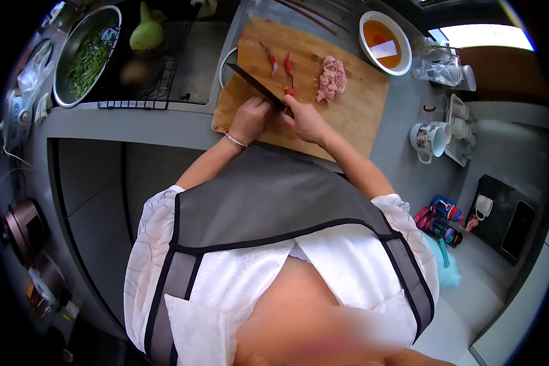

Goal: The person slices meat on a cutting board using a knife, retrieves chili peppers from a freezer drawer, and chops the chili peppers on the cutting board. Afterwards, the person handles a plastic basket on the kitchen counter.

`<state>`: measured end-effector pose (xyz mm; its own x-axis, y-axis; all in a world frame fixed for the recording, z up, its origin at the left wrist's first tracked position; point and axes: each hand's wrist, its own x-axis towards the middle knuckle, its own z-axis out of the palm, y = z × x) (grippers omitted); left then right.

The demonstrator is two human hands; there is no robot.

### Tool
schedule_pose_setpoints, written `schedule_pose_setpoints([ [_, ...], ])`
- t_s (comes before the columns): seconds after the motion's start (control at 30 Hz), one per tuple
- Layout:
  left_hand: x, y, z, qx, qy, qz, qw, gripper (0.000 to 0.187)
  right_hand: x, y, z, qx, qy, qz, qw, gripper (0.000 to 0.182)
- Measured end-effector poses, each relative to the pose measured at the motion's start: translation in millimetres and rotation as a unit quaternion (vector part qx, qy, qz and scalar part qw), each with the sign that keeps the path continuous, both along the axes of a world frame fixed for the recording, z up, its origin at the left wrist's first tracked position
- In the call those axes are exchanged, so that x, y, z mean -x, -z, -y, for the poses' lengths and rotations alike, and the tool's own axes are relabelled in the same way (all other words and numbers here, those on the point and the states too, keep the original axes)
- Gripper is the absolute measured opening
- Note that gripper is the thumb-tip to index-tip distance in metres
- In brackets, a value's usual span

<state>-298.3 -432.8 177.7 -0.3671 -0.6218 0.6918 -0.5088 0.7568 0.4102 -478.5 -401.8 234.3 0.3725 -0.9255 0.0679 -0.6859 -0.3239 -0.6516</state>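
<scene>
A wooden cutting board [360, 116] lies on the counter. My right hand [306, 121] is wrapped round the handle of a dark-bladed knife [254, 83], whose blade points up and left across the board. Close beside it, my left hand [250, 120] is closed at the board's near left part, under the blade; what its fingers hold is hidden. Beyond the knife lie a red chili [273, 63] and another red chili [288, 63], with small cut red pieces [291, 91] near the second one. Chopped pink meat [331, 79] is heaped to their right.
A white bowl [401, 63] of orange liquid stands at the board's back right corner, near chopsticks [308, 15]. On the left are a metal bowl [60, 85] of cut greens and a green gourd [146, 35] by a black rack [134, 105]. Mugs [427, 140] stand right.
</scene>
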Motion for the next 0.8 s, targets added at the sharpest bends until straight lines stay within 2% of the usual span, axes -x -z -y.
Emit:
schedule_pose_setpoints([
  [0.1,5.1,4.7,-0.5,-0.004,-0.014,-0.018,1.000,0.009,11.0,-22.2,-7.7,-0.053,-0.018,-0.003,0.998,0.027],
  [0.2,2.4,5.7,2.3,-0.009,-0.015,0.001,1.000,0.010,9.3,-20.2,-8.7,-0.087,0.004,-0.003,0.996,0.027],
  [0.23,-0.1,5.4,3.0,-0.008,-0.015,0.001,1.000,0.010,5.0,-11.0,-6.5,-0.086,0.004,-0.002,0.996,0.027],
  [0.3,-5.4,4.6,4.4,0.009,0.005,0.020,1.000,0.009,-7.6,8.2,0.2,0.011,0.017,0.018,1.000,0.029],
  [0.33,-5.9,4.1,5.6,0.009,0.006,0.021,1.000,0.009,-6.2,7.4,2.9,0.012,0.017,0.019,1.000,0.029],
  [0.53,-0.6,9.7,2.7,-0.003,0.000,0.016,1.000,0.010,6.7,-23.6,-13.4,-0.079,0.017,0.012,0.997,0.027],
  [0.67,-7.6,8.1,3.3,0.000,0.000,0.028,1.000,0.008,-5.7,-5.6,-12.3,-0.086,0.026,0.022,0.996,0.027],
  [0.73,-9.7,7.0,2.1,0.003,0.001,0.040,0.999,0.008,-12.1,14.5,-14.0,0.019,0.044,0.019,0.999,0.027],
  [0.8,-9.5,5.3,-1.6,-0.006,0.002,0.016,1.000,0.007,-7.6,14.8,-9.9,0.017,0.041,0.039,0.998,0.026],
])
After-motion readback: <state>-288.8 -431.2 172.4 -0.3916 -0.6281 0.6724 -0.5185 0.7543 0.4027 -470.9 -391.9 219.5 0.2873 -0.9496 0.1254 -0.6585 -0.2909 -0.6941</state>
